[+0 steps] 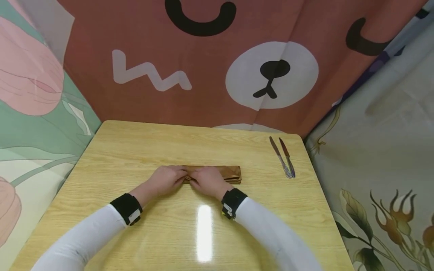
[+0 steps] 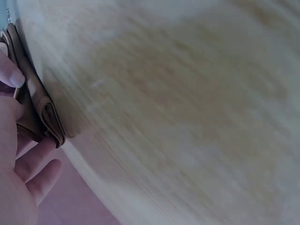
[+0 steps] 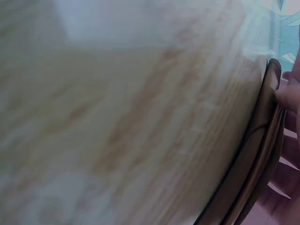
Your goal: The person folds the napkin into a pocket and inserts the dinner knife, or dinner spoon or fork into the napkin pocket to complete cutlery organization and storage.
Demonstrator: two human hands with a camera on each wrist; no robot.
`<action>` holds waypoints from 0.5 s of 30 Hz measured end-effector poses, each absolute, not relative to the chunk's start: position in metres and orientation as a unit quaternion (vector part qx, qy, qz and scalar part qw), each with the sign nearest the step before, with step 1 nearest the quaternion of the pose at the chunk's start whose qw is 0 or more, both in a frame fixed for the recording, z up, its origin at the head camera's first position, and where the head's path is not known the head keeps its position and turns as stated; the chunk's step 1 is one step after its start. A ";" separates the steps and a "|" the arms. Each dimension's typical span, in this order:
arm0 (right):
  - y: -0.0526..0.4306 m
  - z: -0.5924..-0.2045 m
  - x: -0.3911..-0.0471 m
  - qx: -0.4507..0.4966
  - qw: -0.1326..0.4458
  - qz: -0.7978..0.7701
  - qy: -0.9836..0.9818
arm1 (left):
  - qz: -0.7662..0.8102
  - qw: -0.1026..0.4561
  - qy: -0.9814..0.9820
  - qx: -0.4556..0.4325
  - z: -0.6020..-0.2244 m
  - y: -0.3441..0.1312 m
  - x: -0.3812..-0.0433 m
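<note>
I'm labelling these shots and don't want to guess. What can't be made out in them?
- Head: left end of the brown folded bundle, behind the left hand.
- Head: fine detail on the knives, too small.
- Left wrist: whatever the folds enclose, if anything; outer layers hide it.
- Right wrist: the bundle's lower end, cut off by the bottom edge; the right hand, partly cut off by the right edge.

White sleeves [image 1: 84, 233] end at broad black wristbands [image 1: 126, 208] on both arms. A pale rectangular label [image 1: 134, 215] marks each; a yellow fleck [image 1: 223, 213], too small to make out clearly, edges the right wristband.
</note>
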State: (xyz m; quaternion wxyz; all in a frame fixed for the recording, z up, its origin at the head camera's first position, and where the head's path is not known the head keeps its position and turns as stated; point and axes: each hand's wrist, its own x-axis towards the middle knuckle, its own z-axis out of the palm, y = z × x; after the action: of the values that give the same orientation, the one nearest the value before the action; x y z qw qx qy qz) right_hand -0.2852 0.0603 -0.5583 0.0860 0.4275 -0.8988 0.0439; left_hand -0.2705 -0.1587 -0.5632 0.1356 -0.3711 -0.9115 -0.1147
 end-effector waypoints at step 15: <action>0.050 -0.554 -0.293 0.361 0.082 0.059 -0.927 | -0.150 0.177 -0.895 -0.381 -0.552 -0.158 -0.266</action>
State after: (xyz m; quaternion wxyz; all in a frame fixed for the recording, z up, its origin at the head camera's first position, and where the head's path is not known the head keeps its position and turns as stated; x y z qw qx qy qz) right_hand -0.2933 0.0503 -0.5539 0.0822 0.3609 -0.9271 0.0593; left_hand -0.2656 -0.1575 -0.5524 0.1773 -0.3810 -0.8950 -0.1495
